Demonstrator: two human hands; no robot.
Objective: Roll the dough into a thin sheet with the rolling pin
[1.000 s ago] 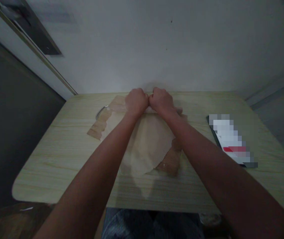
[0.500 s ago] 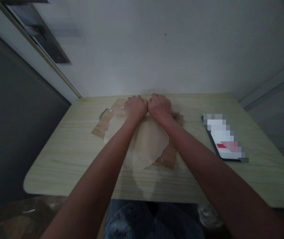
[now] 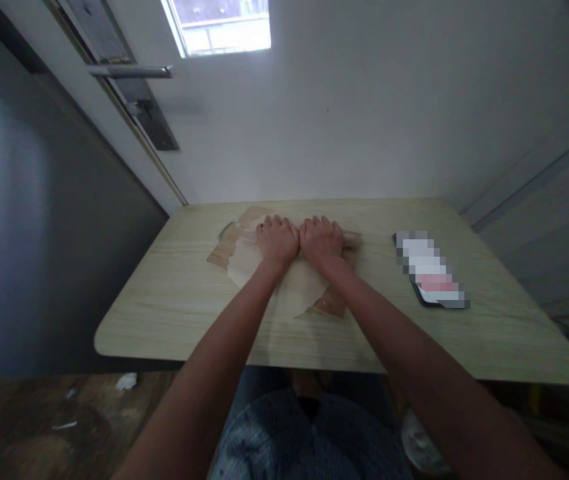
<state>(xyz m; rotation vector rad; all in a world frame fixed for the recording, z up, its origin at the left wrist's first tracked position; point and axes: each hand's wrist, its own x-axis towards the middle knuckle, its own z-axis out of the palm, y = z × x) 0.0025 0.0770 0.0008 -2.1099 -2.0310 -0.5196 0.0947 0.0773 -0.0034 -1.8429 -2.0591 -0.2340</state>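
Side by side, my left hand (image 3: 278,240) and my right hand (image 3: 321,239) rest on a rolling pin (image 3: 352,239), with fingers curled over it and thumbs nearly touching. Most of the pin is hidden under them; its right end shows beside my right hand. Beneath lies a thin, pale sheet of dough (image 3: 294,290) with ragged edges. It covers much of a brown wooden board (image 3: 333,303), whose corners stick out around it. A curved metal handle (image 3: 225,230) is at the board's left end.
The board lies on a light wooden table (image 3: 164,300) with rounded front corners. A phone (image 3: 429,270) with a lit, blurred screen lies to the right. Behind the table stands a white door with a lever handle (image 3: 134,71) and a small window (image 3: 224,30).
The view has tilted up, bringing the door lever and window into sight. My hands sit slightly nearer to me on the board, and the pin's right end shows more plainly.
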